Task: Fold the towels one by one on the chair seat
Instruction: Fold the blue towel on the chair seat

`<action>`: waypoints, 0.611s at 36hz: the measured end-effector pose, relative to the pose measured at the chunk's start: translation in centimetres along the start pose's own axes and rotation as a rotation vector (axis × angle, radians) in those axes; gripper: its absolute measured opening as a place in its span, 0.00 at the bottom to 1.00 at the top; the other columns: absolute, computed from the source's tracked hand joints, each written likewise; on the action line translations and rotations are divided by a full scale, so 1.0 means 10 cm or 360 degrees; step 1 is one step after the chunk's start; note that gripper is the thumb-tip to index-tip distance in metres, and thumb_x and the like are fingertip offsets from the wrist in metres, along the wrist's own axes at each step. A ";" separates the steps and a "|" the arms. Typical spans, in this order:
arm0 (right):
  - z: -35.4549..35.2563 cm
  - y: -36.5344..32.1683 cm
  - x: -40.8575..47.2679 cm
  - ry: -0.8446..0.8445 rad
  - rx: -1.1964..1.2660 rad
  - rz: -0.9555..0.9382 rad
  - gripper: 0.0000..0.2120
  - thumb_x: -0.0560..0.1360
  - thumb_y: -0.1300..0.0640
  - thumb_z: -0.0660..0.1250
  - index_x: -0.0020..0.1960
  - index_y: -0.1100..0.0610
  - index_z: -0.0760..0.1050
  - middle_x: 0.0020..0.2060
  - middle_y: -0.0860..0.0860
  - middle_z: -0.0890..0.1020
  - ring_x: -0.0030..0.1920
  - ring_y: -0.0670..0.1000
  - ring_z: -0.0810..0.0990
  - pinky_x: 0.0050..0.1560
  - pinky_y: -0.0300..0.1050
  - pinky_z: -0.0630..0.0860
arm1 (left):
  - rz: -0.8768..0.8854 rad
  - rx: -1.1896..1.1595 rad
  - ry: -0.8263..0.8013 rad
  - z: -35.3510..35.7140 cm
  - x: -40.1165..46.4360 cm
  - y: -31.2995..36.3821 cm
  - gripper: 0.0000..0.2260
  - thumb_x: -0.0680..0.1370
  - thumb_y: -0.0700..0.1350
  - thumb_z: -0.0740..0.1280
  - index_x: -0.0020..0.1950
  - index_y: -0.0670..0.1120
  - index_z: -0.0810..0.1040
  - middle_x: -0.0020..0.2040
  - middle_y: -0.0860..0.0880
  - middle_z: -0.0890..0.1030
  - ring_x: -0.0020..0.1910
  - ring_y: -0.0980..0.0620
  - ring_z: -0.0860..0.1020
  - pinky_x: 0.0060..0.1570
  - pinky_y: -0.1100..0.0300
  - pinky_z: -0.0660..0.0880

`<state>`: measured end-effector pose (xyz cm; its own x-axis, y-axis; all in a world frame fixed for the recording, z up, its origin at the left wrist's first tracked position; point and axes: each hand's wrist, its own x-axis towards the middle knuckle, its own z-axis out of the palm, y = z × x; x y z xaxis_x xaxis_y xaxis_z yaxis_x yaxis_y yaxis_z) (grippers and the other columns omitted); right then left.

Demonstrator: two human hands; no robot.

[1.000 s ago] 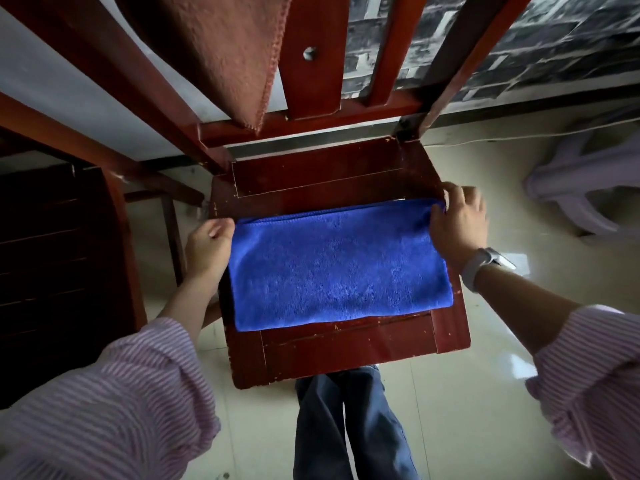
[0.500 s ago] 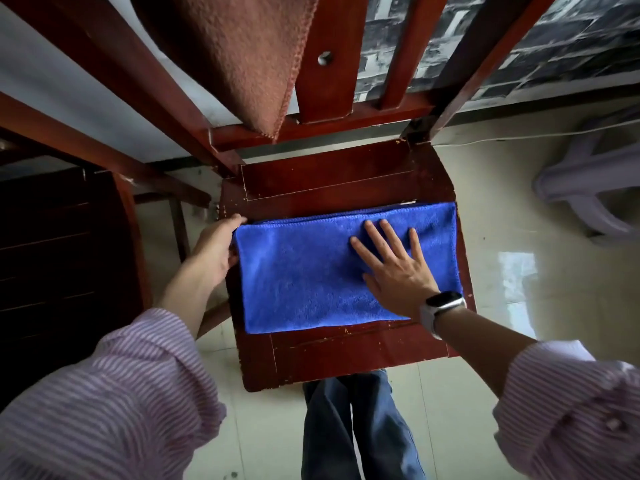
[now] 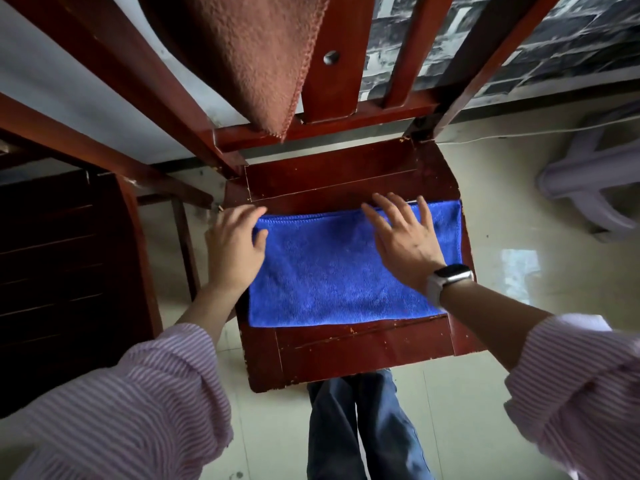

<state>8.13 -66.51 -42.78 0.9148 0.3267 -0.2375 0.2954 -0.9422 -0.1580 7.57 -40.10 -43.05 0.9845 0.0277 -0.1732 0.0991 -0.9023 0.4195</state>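
Observation:
A blue towel, folded into a wide rectangle, lies flat on the red-brown wooden chair seat. My left hand rests at the towel's far left corner, its thumb lying on the cloth and its fingers loosely bent over the edge. My right hand presses flat on the towel's far right part with straight, spread fingers whose tips reach past the back edge onto the wood. A brown towel hangs over the chair's backrest above the seat.
A dark wooden piece of furniture stands close on the left. A pale plastic stool sits on the tiled floor to the right, and a thin cable runs along the wall. My legs in jeans stand just before the seat's front edge.
My right hand left the towel's right end, laid itself flat mid-towel, then slid toward the back edge. My left hand moved further onto the left corner.

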 end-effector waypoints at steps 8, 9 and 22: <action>-0.04 0.21 0.22 0.0012 0.0073 0.0228 0.10 0.73 0.59 0.65 0.53 0.57 0.77 0.50 0.58 0.78 0.54 0.61 0.74 0.63 0.63 0.62 | 0.0206 0.0247 -0.0079 0.10 0.14 0.09 0.11 0.72 0.43 0.71 0.53 0.44 0.80 0.50 0.44 0.79 0.52 0.41 0.75 0.53 0.46 0.68; -0.03 0.22 0.23 0.0037 0.0105 0.0200 0.09 0.72 0.59 0.65 0.52 0.57 0.77 0.49 0.58 0.78 0.53 0.61 0.75 0.62 0.62 0.63 | 0.0242 0.0257 -0.0062 0.11 0.14 0.09 0.10 0.71 0.43 0.71 0.52 0.45 0.80 0.49 0.45 0.79 0.51 0.42 0.76 0.52 0.46 0.68; -0.05 0.28 0.29 0.0002 0.0251 0.0420 0.11 0.77 0.55 0.59 0.57 0.55 0.73 0.55 0.54 0.76 0.59 0.58 0.70 0.59 0.55 0.61 | 0.0218 0.0163 0.0039 0.12 0.25 0.19 0.01 0.74 0.40 0.67 0.43 0.44 0.77 0.41 0.49 0.81 0.44 0.44 0.77 0.51 0.48 0.66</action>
<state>11.70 -68.20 -43.46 0.9547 0.0718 -0.2888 0.0010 -0.9712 -0.2381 10.01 -42.28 -43.77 0.9911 -0.0893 -0.0986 -0.0503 -0.9375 0.3443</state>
